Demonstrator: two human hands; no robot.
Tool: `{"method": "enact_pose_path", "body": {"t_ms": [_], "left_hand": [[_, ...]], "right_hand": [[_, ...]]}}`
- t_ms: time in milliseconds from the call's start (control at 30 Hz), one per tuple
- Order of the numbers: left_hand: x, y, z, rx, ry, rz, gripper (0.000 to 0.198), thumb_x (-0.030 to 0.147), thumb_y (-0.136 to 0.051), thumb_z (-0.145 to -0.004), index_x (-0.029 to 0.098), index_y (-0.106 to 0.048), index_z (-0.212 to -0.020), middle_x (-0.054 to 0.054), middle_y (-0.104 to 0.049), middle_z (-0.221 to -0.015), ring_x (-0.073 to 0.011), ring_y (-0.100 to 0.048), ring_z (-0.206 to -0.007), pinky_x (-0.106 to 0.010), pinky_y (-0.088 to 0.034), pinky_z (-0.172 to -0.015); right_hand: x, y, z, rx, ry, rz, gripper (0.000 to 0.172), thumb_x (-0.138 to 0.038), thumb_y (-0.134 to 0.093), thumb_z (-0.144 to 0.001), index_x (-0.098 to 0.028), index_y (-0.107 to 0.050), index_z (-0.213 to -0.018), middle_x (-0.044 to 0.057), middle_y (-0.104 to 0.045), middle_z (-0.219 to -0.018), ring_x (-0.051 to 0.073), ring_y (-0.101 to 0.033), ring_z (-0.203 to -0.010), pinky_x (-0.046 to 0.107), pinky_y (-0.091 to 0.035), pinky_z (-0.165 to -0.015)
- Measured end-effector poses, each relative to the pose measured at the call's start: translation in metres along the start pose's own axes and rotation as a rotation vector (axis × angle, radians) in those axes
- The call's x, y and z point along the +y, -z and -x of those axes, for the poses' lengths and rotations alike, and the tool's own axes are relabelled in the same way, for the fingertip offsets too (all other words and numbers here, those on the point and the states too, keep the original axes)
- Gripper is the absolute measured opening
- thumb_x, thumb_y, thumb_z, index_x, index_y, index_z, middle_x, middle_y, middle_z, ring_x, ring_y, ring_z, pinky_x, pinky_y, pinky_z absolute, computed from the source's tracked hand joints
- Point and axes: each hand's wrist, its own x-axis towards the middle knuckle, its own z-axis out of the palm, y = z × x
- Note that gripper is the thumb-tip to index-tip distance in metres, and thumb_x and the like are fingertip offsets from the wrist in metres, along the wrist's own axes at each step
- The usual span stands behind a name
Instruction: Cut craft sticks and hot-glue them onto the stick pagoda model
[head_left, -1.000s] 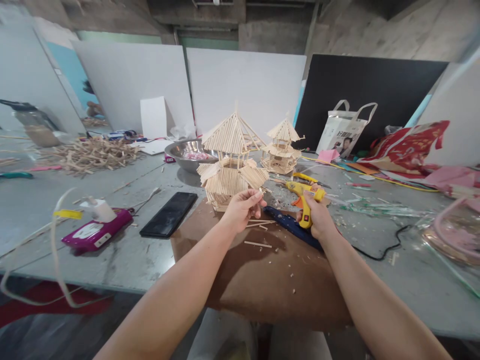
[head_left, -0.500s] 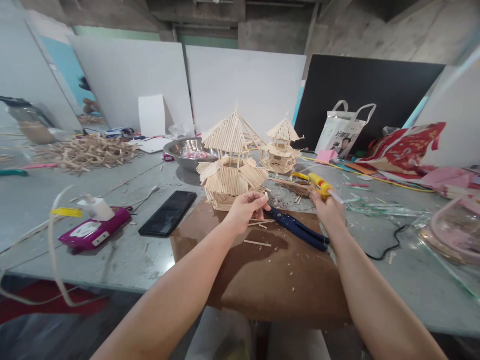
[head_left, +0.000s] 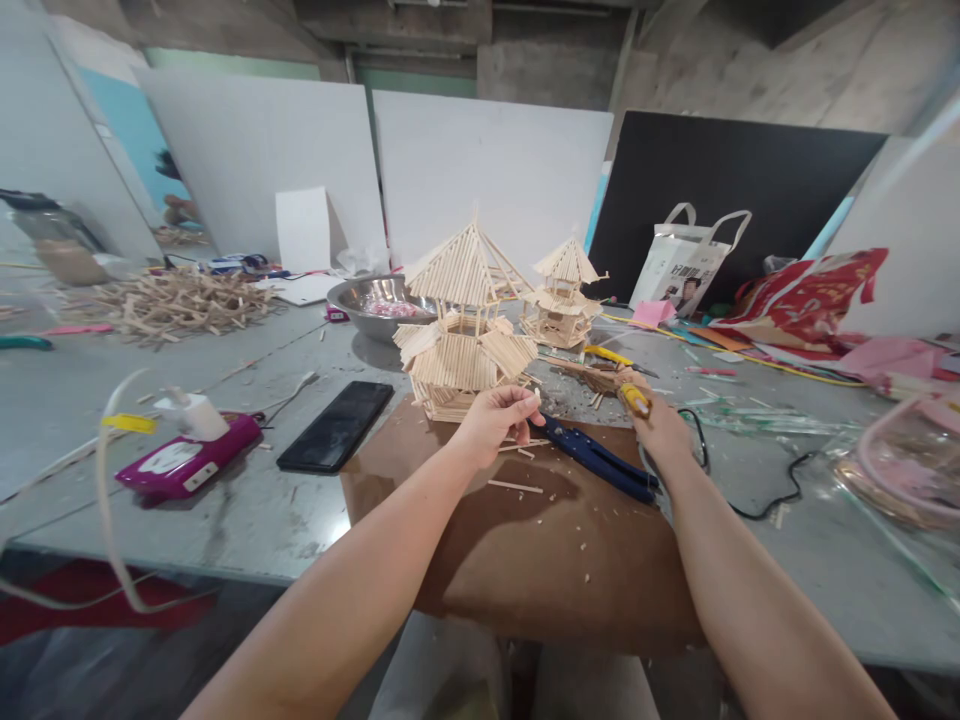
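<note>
Glue gun swung aside, stick held ready
The right hand point(head_left: 660, 428) has turned the glue gun point(head_left: 636, 399) away, fingers wrapped round it. The left hand point(head_left: 491, 420) still pinches a stick point(head_left: 536, 398) at its fingertips, just beside the pavilion point(head_left: 461, 345); pliers point(head_left: 600, 460) lie between the hands.

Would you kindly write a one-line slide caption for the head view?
Left hand pinches a small stick beside the stick pavilion; right hand grips a yellow glue gun.
</note>
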Motion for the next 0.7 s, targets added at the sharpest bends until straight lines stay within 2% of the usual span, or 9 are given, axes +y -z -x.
{"method": "enact_pose_path", "body": {"t_ms": [133, 200, 267, 333, 433, 467, 533, 600, 700], "left_hand": [[0.001, -0.002, 0.001, 0.036, -0.034, -0.05, 0.021, 0.031, -0.061, -0.06, 0.014, -0.05, -0.063, 0.002, -0.057, -0.053, -0.0038, -0.044, -0.033, -0.018, -0.03, -0.036], [0.002, -0.003, 0.001, 0.055, -0.05, -0.077, 0.02, 0.031, -0.061, -0.06, 0.013, -0.05, -0.062, 0.002, -0.057, -0.053, -0.0038, -0.043, -0.032, -0.018, -0.03, -0.036], [0.002, -0.003, 0.002, 0.067, -0.056, -0.09, 0.02, 0.03, -0.061, -0.06, 0.013, -0.051, -0.063, 0.002, -0.057, -0.052, -0.0038, -0.043, -0.032, -0.018, -0.03, -0.036], [0.002, -0.003, 0.002, 0.065, -0.051, -0.08, 0.02, 0.03, -0.061, -0.06, 0.013, -0.051, -0.063, 0.001, -0.057, -0.053, -0.0039, -0.043, -0.032, -0.018, -0.03, -0.036], [0.001, -0.003, 0.001, 0.052, -0.035, -0.042, 0.021, 0.031, -0.061, -0.06, 0.013, -0.05, -0.063, 0.001, -0.057, -0.053, -0.0037, -0.043, -0.033, -0.018, -0.03, -0.036], [0.0, -0.003, 0.001, 0.047, -0.028, -0.03, 0.021, 0.031, -0.061, -0.06, 0.013, -0.051, -0.063, 0.001, -0.057, -0.053, -0.0036, -0.043, -0.033, -0.017, -0.03, -0.036], [-0.002, -0.003, 0.001, 0.039, -0.01, -0.016, 0.021, 0.032, -0.061, -0.06, 0.013, -0.051, -0.063, 0.002, -0.057, -0.053, -0.0036, -0.043, -0.033, -0.017, -0.03, -0.036], [-0.004, -0.004, 0.001, 0.029, 0.012, -0.011, 0.021, 0.032, -0.061, -0.06, 0.014, -0.051, -0.063, 0.002, -0.057, -0.053, -0.0034, -0.043, -0.032, -0.018, -0.031, -0.036], [-0.008, -0.005, 0.001, 0.027, 0.025, -0.016, 0.022, 0.033, -0.061, -0.059, 0.014, -0.052, -0.064, 0.003, -0.057, -0.052, -0.0032, -0.042, -0.033, -0.018, -0.032, -0.038]], "right_hand": [[-0.002, -0.001, -0.001, -0.065, 0.031, -0.022, 0.049, -0.031, -0.049, -0.064, -0.022, -0.045, -0.112, 0.013, -0.057, -0.098, 0.029, -0.053, -0.087, 0.037, -0.039, -0.065], [-0.004, -0.001, -0.001, -0.056, 0.009, -0.024, 0.048, -0.026, -0.048, -0.062, -0.022, -0.046, -0.11, 0.013, -0.056, -0.101, 0.029, -0.051, -0.091, 0.039, -0.038, -0.07], [-0.006, 0.0, 0.0, 0.009, -0.019, -0.012, 0.044, -0.023, -0.046, -0.062, -0.019, -0.05, -0.106, 0.014, -0.056, -0.1, 0.03, -0.048, -0.095, 0.044, -0.035, -0.075], [-0.01, 0.003, 0.003, 0.126, -0.002, -0.02, 0.038, -0.024, -0.045, -0.064, -0.015, -0.054, -0.1, 0.015, -0.056, -0.098, 0.031, -0.045, -0.098, 0.046, -0.031, -0.079], [-0.022, 0.008, 0.013, 0.296, 0.223, -0.173, 0.032, -0.023, -0.044, -0.067, -0.013, -0.055, -0.095, 0.013, -0.058, -0.095, 0.025, -0.047, -0.097, 0.04, -0.029, -0.084], [-0.028, 0.01, 0.018, 0.318, 0.34, -0.264, 0.029, -0.023, -0.045, -0.068, -0.014, -0.056, -0.093, 0.011, -0.058, -0.094, 0.022, -0.048, -0.095, 0.036, -0.031, -0.084], [-0.042, 0.012, 0.032, 0.349, 0.481, -0.461, 0.023, -0.028, -0.046, -0.068, -0.015, -0.057, -0.084, 0.009, -0.06, -0.087, 0.019, -0.052, -0.086, 0.033, -0.035, -0.08], [-0.055, 0.014, 0.049, 0.295, 0.605, -0.619, 0.019, -0.032, -0.049, -0.068, -0.017, -0.058, -0.075, 0.006, -0.061, -0.078, 0.017, -0.053, -0.077, 0.031, -0.038, -0.074], [-0.07, 0.015, 0.071, 0.174, 0.691, -0.773, 0.017, -0.035, -0.05, -0.069, -0.019, -0.057, -0.069, 0.003, -0.059, -0.069, 0.015, -0.053, -0.069, 0.028, -0.04, -0.067]]}}
